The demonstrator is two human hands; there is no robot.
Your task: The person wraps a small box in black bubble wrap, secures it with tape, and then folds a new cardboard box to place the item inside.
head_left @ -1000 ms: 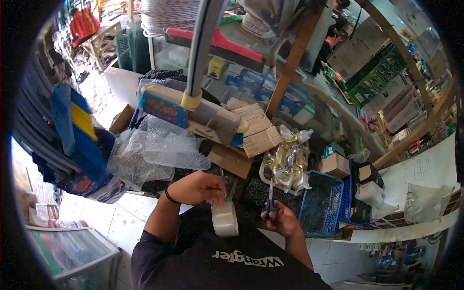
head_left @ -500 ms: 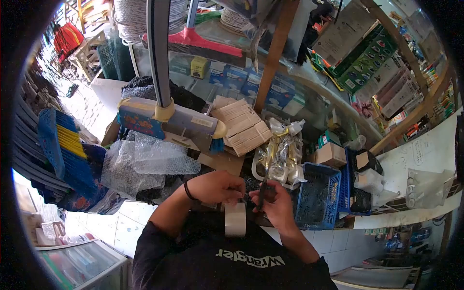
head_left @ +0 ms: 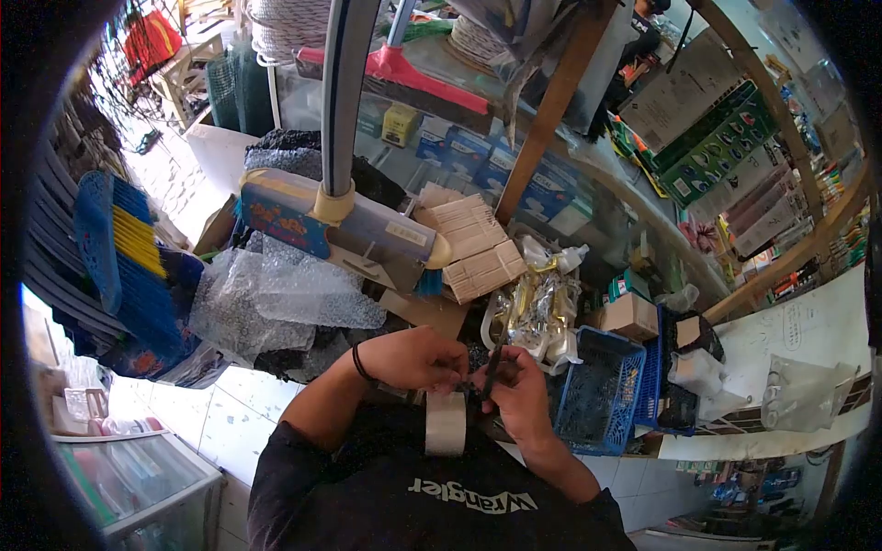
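My left hand (head_left: 418, 358), with a dark band at the wrist, has its fingers pinched together. Whatever sits between those fingertips is too small to make out. Just below them is a wide cream-coloured roll of tape (head_left: 446, 424), in front of my black shirt; what supports it is hidden. My right hand (head_left: 516, 390) is closed around a slim dark tool (head_left: 492, 372) with a narrow upper end, held roughly upright. The fingertips of both hands nearly meet above the roll.
Beyond my hands lie flat cardboard pieces (head_left: 473, 243) and a tray of plastic-wrapped brass-coloured parts (head_left: 537, 308). A blue basket (head_left: 597, 390) stands at the right. Bubble wrap (head_left: 285, 289) and a boxed broom head (head_left: 335, 225) are left. A wooden post (head_left: 556, 110) rises behind.
My right hand and the slim tool have shifted slightly left, closer to my left hand's fingertips. The camera view has turned a little, so the background sits further right.
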